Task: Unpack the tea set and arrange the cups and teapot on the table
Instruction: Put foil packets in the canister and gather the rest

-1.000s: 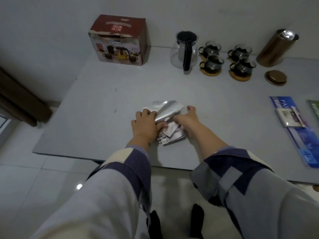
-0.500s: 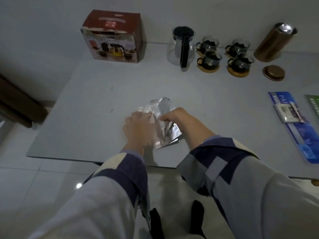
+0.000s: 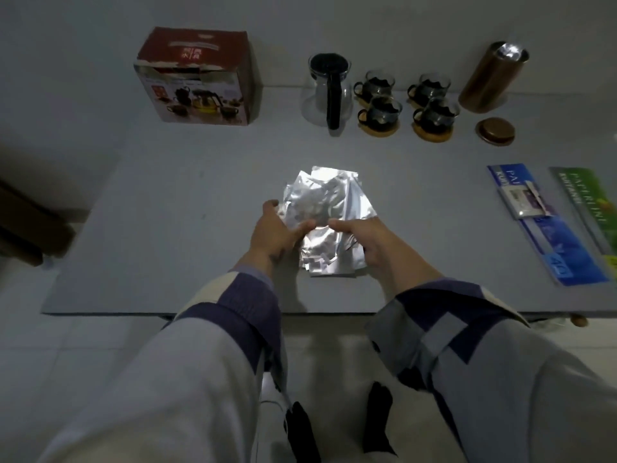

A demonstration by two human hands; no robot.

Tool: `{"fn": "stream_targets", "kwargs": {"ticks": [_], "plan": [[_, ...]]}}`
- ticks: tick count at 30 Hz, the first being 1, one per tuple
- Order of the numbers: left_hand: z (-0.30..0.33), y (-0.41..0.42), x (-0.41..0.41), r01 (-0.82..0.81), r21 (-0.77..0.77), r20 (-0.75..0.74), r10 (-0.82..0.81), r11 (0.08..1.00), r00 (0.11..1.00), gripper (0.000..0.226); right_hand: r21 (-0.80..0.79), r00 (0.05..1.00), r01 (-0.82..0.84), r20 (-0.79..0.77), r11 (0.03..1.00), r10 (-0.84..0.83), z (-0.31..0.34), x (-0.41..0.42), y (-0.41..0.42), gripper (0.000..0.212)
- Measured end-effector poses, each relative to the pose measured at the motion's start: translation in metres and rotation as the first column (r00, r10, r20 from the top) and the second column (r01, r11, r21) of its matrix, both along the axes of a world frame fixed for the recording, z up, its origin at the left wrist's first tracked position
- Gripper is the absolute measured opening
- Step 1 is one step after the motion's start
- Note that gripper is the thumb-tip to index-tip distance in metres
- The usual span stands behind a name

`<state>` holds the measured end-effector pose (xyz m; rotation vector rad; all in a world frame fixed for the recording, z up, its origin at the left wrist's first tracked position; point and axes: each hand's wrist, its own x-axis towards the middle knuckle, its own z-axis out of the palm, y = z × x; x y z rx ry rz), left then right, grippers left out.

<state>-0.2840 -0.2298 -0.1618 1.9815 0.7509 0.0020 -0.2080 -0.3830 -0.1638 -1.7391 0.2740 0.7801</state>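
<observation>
A pile of silver foil packets (image 3: pixel 325 212) is bunched up near the front edge of the grey table (image 3: pixel 167 228), with bare tabletop to its left and behind it. The left hand (image 3: pixel 277 230) is curled around the pile's left side, thumb pressed onto the foil. The right hand (image 3: pixel 364 237) is gripping the foil from the right, fingers partly tucked under it. Along the back edge by the wall, the tea set box (image 3: pixel 197 78) is parked left, well apart from the glass teapot (image 3: pixel 329 88). Four glass cups (image 3: pixel 405 100) are lined up just beside the teapot, two on wooden coasters. A bronze canister (image 3: pixel 492 78) and its lid (image 3: pixel 495 131) are found further right, brochures (image 3: pixel 547 228) at the right edge.
</observation>
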Motion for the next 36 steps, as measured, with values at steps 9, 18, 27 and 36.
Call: {"fn": "stream_targets", "kwargs": {"ticks": [9, 18, 27, 36], "plan": [[0.039, -0.124, 0.048, 0.189, -0.262, 0.153, -0.153, 0.946, 0.976, 0.023, 0.095, 0.960, 0.275, 0.031, 0.957, -0.279, 0.043, 0.007, -0.134, 0.058], [0.050, -0.327, 0.098, 0.466, -0.138, 0.154, -0.446, 0.874, 0.882, 0.026, 0.117, 0.849, 0.519, 0.042, 0.847, -0.527, 0.070, 0.001, -0.343, 0.012], [0.027, -0.578, 0.103, 0.660, -0.180, 0.122, -0.649, 0.730, 0.751, 0.034, 0.050, 0.634, 0.765, 0.113, 0.642, -0.765, 0.047, -0.044, -0.588, 0.047], [-0.049, -0.732, 0.068, 0.730, -0.297, -0.096, -0.780, 0.615, 0.618, 0.066, -0.023, 0.453, 0.891, 0.100, 0.453, -0.886, -0.025, -0.104, -0.721, 0.061]]}}
